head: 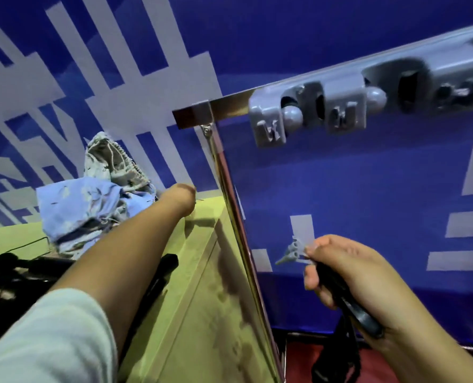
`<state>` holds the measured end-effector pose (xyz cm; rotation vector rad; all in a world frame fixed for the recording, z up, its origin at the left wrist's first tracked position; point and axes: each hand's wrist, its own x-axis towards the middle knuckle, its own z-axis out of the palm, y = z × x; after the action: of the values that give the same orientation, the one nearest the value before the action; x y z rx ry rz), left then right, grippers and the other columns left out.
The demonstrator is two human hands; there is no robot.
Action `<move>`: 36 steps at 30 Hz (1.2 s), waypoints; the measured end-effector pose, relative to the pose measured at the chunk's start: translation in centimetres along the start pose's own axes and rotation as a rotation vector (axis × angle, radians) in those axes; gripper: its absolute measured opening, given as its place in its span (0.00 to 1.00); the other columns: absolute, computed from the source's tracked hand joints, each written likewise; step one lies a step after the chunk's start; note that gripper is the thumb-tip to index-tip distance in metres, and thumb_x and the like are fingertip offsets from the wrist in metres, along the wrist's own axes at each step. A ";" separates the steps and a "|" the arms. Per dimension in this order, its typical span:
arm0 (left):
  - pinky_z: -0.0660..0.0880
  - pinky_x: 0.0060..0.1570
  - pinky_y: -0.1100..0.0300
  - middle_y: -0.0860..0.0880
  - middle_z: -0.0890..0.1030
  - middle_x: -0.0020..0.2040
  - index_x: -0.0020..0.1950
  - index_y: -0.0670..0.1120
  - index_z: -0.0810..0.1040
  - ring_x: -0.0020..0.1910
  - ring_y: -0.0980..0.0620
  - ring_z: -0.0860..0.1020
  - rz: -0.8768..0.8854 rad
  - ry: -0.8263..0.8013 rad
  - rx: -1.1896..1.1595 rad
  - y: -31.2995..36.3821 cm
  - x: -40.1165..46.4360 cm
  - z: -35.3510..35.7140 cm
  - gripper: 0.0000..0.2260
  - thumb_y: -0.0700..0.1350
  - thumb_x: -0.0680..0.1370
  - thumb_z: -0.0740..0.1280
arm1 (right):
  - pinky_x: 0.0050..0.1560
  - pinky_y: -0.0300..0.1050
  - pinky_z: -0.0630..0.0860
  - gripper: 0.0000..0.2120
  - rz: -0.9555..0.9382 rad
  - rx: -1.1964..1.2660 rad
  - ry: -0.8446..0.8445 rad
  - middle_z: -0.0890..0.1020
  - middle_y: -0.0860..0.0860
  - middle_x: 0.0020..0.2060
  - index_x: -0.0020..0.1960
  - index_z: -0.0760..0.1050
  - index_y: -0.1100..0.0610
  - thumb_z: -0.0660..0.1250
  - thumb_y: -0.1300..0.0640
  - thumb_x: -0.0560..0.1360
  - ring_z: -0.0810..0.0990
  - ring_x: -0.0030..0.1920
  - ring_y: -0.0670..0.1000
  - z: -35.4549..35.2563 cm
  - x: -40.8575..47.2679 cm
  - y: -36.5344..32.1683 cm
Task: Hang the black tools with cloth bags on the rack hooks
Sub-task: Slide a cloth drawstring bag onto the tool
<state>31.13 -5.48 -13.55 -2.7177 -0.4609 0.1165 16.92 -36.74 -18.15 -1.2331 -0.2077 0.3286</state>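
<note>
1. Right hand (348,275), at five o'clock in the view, has its fingers curled round a black handled tool (348,302); a dark strap or bag hangs below the grip, too blurred to tell which.
2. Left hand (181,199), near the middle, reaches to the far edge of the yellow-green tabletop (202,313). It is bent away from the camera, so I cannot tell how far open it is or whether it holds anything.
3. At nine o'clock from the left hand lies a heap of pale blue and grey patterned cloth bags (91,200), touching or just beside the wrist.
4. More black tools (16,272) lie on the tabletop at eight o'clock in the view, partly hidden under the left forearm and its white sleeve (50,341).
5. At two o'clock in the view, a grey plastic rack with hooks and round knobs (326,106) sits on a shiny metal rail (229,106), well above the right hand.
6. A polished metal post (235,217) drops from the rail along the table's edge, before a blue and white printed backdrop (368,175).
</note>
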 end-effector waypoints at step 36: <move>0.78 0.40 0.62 0.44 0.82 0.43 0.45 0.45 0.74 0.37 0.55 0.81 -0.004 0.814 -1.193 -3.1 -22.4 -9.5 0.03 0.39 0.78 0.63 | 0.21 0.33 0.65 0.05 -0.129 0.001 0.013 0.79 0.58 0.25 0.40 0.77 0.61 0.65 0.60 0.73 0.69 0.21 0.49 3.9 -9.8 -3.1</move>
<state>10.46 -13.56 -3.19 -3.3945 -0.3087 -1.6842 6.91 -37.66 -13.76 -1.2146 -0.2746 0.2092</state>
